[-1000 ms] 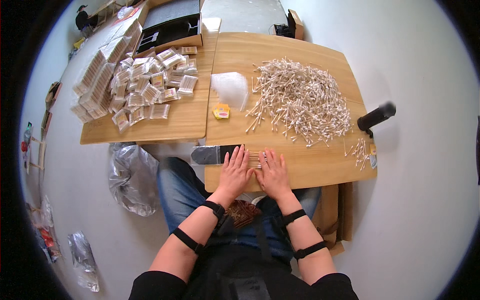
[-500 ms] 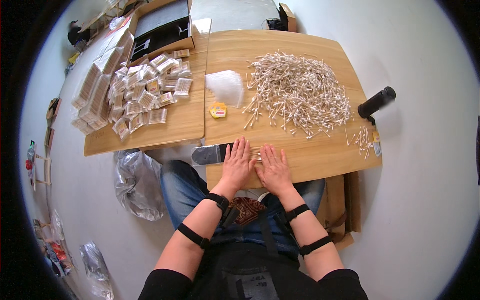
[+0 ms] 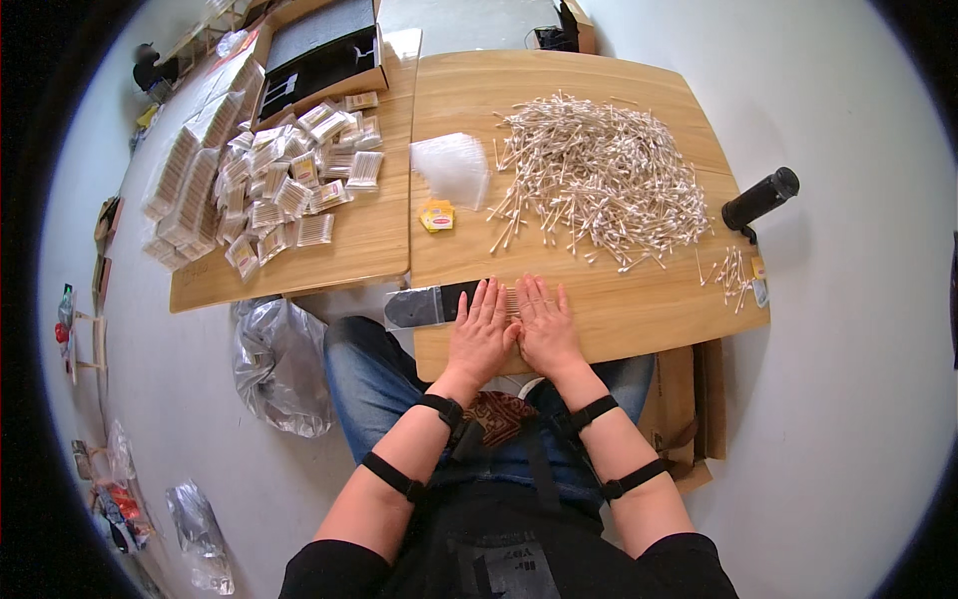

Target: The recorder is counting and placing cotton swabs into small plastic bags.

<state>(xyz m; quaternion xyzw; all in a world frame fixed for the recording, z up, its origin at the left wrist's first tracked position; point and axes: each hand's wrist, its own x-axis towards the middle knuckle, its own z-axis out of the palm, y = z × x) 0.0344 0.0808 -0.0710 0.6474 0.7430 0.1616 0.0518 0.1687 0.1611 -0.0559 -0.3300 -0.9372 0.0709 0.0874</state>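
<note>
My left hand point(image 3: 481, 331) lies flat at the near edge of the table, fingers stretched out, over the right end of a black strip point(image 3: 415, 307) in a clear sleeve. Beside it my right hand point(image 3: 548, 327) is also flat with straight fingers, and the thumbs nearly meet. A few cotton swabs point(image 3: 512, 302) show in the narrow gap between the hands; the rest of them is hidden under my fingers. Beyond the hands spreads a large loose heap of cotton swabs point(image 3: 609, 185). Left of it are fanned clear bags point(image 3: 451, 165) and small yellow cards point(image 3: 437, 217).
Filled swab packets point(image 3: 294, 195) lie loose on the left table, by stacked packets point(image 3: 185, 200) and an open box point(image 3: 319, 75). A black cylinder point(image 3: 758, 200) juts from the right edge, near a few stray swabs point(image 3: 736, 278). A plastic bag point(image 3: 282, 369) sits below.
My left hand has slid a little right toward my right hand, so the gap between them is narrower and fewer swabs show. The view has shifted slightly.
</note>
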